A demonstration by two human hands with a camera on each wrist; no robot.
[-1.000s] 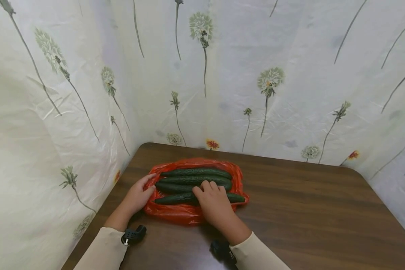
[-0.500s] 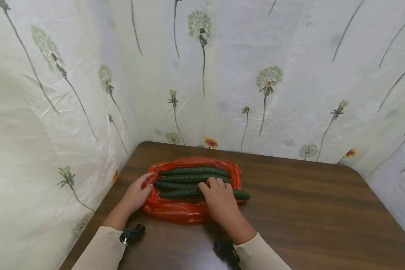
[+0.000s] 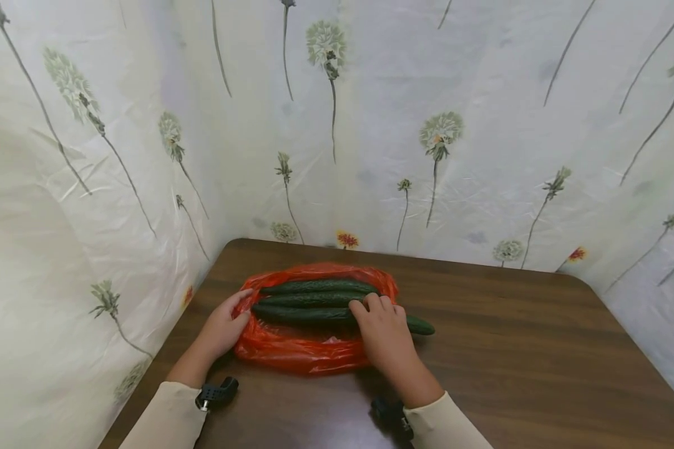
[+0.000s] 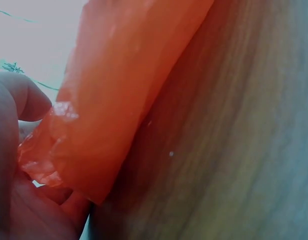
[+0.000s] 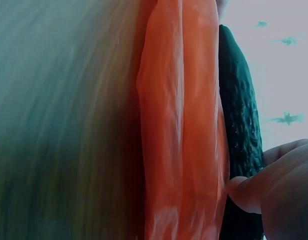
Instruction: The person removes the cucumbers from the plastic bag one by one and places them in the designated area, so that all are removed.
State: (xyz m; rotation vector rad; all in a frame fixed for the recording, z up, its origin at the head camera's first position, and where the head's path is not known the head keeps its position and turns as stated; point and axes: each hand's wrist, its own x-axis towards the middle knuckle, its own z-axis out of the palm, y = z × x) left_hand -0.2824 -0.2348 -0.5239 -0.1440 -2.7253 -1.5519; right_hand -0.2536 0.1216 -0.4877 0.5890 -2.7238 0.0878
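An open red plastic bag (image 3: 309,363) lies on the table with several dark green cucumbers (image 3: 320,285) side by side in it. My left hand (image 3: 220,327) holds the bag's left rim, with the thin plastic between thumb and fingers in the left wrist view. Over the bag's right side, my right hand (image 3: 386,330) grips a cucumber (image 3: 421,325) whose tip sticks out past the bag to the right. In the right wrist view the thumb presses on this cucumber (image 5: 241,100) above the bag's side. The hand covers its middle, and its left end is hard to make out.
The brown wooden table (image 3: 517,349) extends to the right of the bag. Behind it and on the left hangs a pale curtain (image 3: 382,125) with dandelion prints. Dark devices sit on both wrists, including a wrist mount (image 3: 218,393) on the left.
My right hand has moved right with the gripped cucumber, whose tip now reaches beyond the bag's right edge. Red plastic shows where it lay in the bag. My left hand keeps hold of the rim.
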